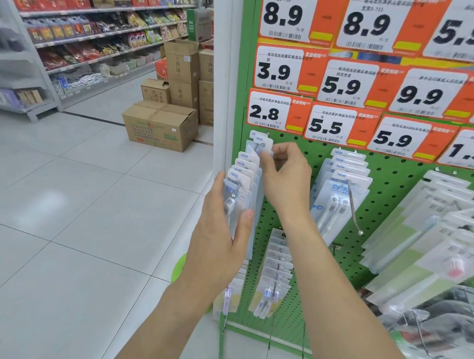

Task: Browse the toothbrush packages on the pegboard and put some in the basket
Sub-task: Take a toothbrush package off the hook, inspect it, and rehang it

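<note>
Meanwhile, a row of toothbrush packages (pixel 241 179) hung on a metal hook at the left edge of a green pegboard (pixel 383 195), just under a price tag reading 2.8 (pixel 271 113). The left hand (pixel 220 234) gripped the front packages of the row, thumb on the near face and fingers wrapped behind. The right hand (pixel 283 179) pinched the top of a package further back on the same hook. More packages (pixel 338 192) hung on the next hook to the right, under a 5.5 tag (pixel 332 127). Cardboard boxes (pixel 161 126) sat stacked on the tiled floor (pixel 59 223) behind, beside stocked grocery shelves (pixel 86 28).
</note>
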